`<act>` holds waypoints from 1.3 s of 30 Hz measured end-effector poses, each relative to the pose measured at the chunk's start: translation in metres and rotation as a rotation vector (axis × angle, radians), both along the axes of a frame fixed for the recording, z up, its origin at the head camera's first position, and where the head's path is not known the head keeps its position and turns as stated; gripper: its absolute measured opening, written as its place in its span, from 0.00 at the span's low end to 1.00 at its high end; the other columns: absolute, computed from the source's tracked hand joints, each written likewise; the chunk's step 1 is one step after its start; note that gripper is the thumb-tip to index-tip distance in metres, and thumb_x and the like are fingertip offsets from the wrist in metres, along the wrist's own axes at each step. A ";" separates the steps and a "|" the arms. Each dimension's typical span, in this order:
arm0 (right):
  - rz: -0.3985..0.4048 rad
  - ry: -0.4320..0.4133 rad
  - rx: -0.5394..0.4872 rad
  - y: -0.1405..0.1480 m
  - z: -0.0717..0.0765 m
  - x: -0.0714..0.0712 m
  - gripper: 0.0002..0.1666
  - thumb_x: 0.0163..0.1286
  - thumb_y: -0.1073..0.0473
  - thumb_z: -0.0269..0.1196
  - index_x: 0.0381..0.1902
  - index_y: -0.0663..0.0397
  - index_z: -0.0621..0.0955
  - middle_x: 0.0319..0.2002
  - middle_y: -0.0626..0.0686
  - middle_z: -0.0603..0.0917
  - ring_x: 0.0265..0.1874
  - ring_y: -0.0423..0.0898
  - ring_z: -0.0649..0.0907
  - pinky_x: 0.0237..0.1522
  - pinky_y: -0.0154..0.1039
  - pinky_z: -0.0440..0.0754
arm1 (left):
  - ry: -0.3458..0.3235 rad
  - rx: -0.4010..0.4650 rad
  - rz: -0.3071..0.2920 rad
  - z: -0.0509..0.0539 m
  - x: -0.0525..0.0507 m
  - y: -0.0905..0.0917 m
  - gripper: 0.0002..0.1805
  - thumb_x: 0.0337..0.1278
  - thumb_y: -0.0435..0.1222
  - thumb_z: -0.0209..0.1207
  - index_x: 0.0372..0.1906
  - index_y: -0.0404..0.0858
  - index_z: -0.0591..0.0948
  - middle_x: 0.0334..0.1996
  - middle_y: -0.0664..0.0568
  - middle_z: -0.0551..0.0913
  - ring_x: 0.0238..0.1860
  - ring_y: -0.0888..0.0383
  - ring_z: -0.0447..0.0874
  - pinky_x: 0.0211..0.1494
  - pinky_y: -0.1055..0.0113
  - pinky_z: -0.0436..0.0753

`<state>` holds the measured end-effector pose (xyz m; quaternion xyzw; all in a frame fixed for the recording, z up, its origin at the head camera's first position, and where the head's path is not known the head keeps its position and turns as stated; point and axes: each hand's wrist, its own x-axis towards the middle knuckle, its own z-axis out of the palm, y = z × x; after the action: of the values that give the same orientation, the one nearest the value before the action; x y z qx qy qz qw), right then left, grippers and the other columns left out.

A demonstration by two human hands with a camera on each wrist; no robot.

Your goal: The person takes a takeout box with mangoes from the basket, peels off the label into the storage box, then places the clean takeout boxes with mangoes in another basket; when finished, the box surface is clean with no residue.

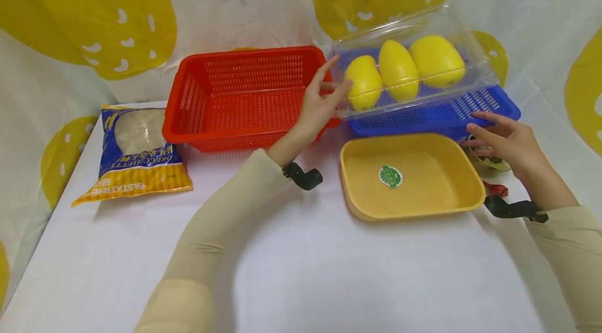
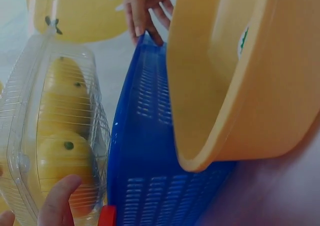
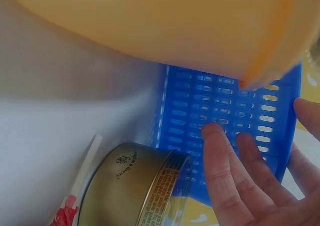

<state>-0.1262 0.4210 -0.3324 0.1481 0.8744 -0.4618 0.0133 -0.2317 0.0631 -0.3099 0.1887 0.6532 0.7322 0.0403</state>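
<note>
My left hand (image 1: 320,103) grips the left end of a clear plastic box (image 1: 451,24), its thumb on the near side. Three yellow fruits (image 1: 398,69) lie in a row inside it. Tilted, the box sits over the blue basket (image 1: 500,103), and the left wrist view shows a gap between them. My right hand (image 1: 512,145) is at the basket's right end, fingers loosely extended; in the right wrist view, fingers (image 3: 220,171) lie across its slotted wall. Whether they press on it I cannot tell. A yellow plastic basin (image 1: 423,181) stands in front of the basket.
Left of the box stands a red slotted basket (image 1: 251,137). A blue and yellow pasta bag (image 1: 141,160) lies at the far left. Below my right hand are a round gold tin (image 3: 125,186) and a small red-wrapped thing (image 3: 65,213). A patterned cloth hangs behind the table.
</note>
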 end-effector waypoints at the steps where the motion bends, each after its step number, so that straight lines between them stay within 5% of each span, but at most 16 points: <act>1: -0.001 0.001 -0.001 0.000 0.000 0.000 0.45 0.69 0.41 0.59 0.76 0.55 0.58 0.31 0.21 0.76 0.28 0.28 0.84 0.31 0.28 0.84 | -0.002 0.000 0.002 0.000 -0.001 0.002 0.33 0.66 0.37 0.59 0.73 0.50 0.64 0.42 0.45 0.76 0.34 0.52 0.84 0.33 0.63 0.87; 13: 0.012 0.039 -0.012 -0.003 0.000 -0.004 0.40 0.70 0.44 0.59 0.73 0.53 0.63 0.31 0.23 0.76 0.28 0.30 0.85 0.30 0.29 0.84 | -0.049 -0.072 0.062 -0.007 -0.013 0.029 0.33 0.65 0.40 0.61 0.73 0.52 0.65 0.38 0.48 0.75 0.30 0.57 0.79 0.31 0.64 0.87; 23: 0.015 0.041 -0.025 -0.004 0.001 -0.004 0.35 0.70 0.46 0.59 0.70 0.50 0.65 0.33 0.23 0.76 0.28 0.30 0.85 0.31 0.30 0.85 | 0.078 -0.323 0.162 0.000 -0.021 0.047 0.31 0.66 0.40 0.58 0.73 0.47 0.66 0.16 0.54 0.65 0.14 0.62 0.63 0.19 0.73 0.68; 32: 0.003 0.020 -0.055 0.001 0.002 0.002 0.33 0.69 0.43 0.60 0.67 0.45 0.67 0.31 0.23 0.79 0.28 0.31 0.86 0.30 0.29 0.84 | 0.062 -0.533 0.146 0.005 -0.024 0.069 0.31 0.67 0.42 0.56 0.74 0.50 0.64 0.14 0.54 0.65 0.24 0.59 0.67 0.21 0.73 0.67; 34: 0.002 0.014 -0.055 0.001 0.002 0.002 0.33 0.68 0.43 0.60 0.67 0.44 0.67 0.31 0.23 0.79 0.28 0.31 0.86 0.31 0.29 0.84 | 0.050 -0.545 0.147 0.005 -0.024 0.071 0.31 0.68 0.42 0.55 0.74 0.50 0.64 0.16 0.52 0.70 0.34 0.59 0.72 0.24 0.74 0.68; 37: 0.001 0.018 -0.064 0.001 0.002 0.002 0.30 0.68 0.44 0.61 0.65 0.41 0.69 0.31 0.23 0.79 0.28 0.31 0.86 0.31 0.30 0.85 | 0.040 -0.548 0.162 0.005 -0.024 0.076 0.31 0.68 0.42 0.55 0.74 0.50 0.64 0.35 0.48 0.83 0.54 0.55 0.70 0.35 0.72 0.73; 39: 0.001 0.023 -0.066 0.001 0.001 0.001 0.27 0.68 0.44 0.61 0.64 0.38 0.70 0.31 0.23 0.79 0.28 0.31 0.86 0.30 0.30 0.85 | 0.036 -0.557 0.172 0.004 -0.025 0.079 0.31 0.67 0.43 0.55 0.74 0.50 0.63 0.50 0.47 0.82 0.61 0.52 0.67 0.45 0.71 0.75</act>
<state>-0.1247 0.4220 -0.3311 0.1419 0.8588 -0.4921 0.0086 -0.2568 0.1420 -0.3057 0.1272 0.8433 0.5219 0.0166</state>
